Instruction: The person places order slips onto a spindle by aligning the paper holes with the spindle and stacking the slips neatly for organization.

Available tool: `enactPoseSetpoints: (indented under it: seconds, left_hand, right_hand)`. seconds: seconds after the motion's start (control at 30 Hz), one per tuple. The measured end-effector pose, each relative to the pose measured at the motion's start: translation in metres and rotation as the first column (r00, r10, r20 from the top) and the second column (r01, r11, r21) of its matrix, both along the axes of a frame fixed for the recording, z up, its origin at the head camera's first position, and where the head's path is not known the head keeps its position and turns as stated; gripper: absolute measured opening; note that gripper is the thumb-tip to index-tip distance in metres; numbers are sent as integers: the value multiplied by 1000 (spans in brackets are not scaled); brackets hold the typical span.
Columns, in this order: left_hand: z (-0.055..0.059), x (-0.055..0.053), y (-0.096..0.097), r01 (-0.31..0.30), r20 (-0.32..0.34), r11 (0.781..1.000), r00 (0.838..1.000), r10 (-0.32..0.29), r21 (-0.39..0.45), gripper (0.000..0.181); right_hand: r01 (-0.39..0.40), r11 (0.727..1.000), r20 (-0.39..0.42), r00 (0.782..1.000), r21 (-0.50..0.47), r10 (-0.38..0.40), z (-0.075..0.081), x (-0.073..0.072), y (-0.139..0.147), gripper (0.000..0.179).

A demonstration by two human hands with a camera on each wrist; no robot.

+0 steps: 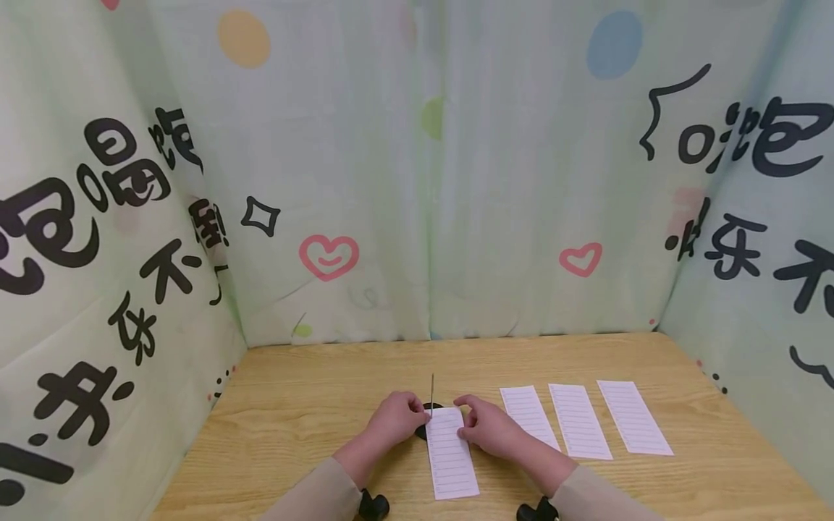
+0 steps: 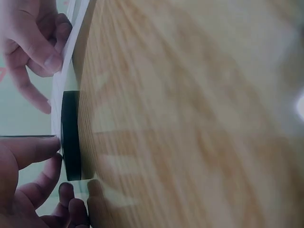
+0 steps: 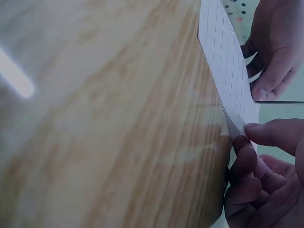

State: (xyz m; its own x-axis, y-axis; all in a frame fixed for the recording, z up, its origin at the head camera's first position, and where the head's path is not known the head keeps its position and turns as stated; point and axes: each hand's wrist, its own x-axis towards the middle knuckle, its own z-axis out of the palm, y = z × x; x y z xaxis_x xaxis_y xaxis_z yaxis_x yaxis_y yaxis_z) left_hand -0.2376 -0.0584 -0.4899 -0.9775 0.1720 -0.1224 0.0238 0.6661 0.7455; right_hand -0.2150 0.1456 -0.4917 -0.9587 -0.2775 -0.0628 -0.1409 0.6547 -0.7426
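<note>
A white lined paper slip [image 1: 452,459] lies over the black round base [image 1: 420,433] of a bill spike. The thin upright spike [image 1: 433,388] rises from the slip's top left corner. My left hand [image 1: 399,418] pinches that corner right beside the spike. With thumb above and fingers below, my right hand [image 1: 490,425] grips the slip's right edge near its top. In the left wrist view, the slip sits close over the thick black base [image 2: 70,135]. The right wrist view shows the slip [image 3: 225,61] slightly bent, its lower end reaching towards the table's front.
Three more lined slips lie in a row on the right of the wooden table [image 1: 313,391]: a near one [image 1: 529,412], a middle one [image 1: 580,421] and a far right one [image 1: 635,417]. Printed curtains [image 1: 365,166] enclose the table's back and sides.
</note>
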Motion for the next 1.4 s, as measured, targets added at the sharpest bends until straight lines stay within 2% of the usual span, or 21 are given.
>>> enactPoseSetpoints:
  seconds: [0.3, 0.53, 0.73, 0.93, 1.17, 1.4]
  left_hand:
    - [2, -1, -3, -14, -5, 999, 1000, 14, -33, 18]
    - [0, 1, -9, -32, -8, 999, 999, 31, -42, 27]
    - [-2, 1, -15, 31, -20, 999, 999, -31, -25, 38]
    - [-4, -1, -21, 114, -28, 993, 993, -115, -36, 50]
    - [-3, -3, -21, 140, 7, 988, 990, -139, -59, 55]
    - [-1, -2, -19, 163, -10, 984, 986, -164, -73, 59]
  right_hand:
    - [4, 1000, 29, 1000, 27, -5, 4, 1, 0, 58]
    - [15, 999, -7, 1000, 52, -14, 2, 0, 7, 56]
    - [40, 997, -31, 999, 65, -38, 3, 0, 19, 49]
    - [75, 989, -64, 996, 130, -67, 3, -4, 37, 49]
    - [102, 971, -51, 994, 214, -94, 8, -11, 69, 54]
    - [114, 954, -32, 994, 276, -109, 16, -17, 103, 60]
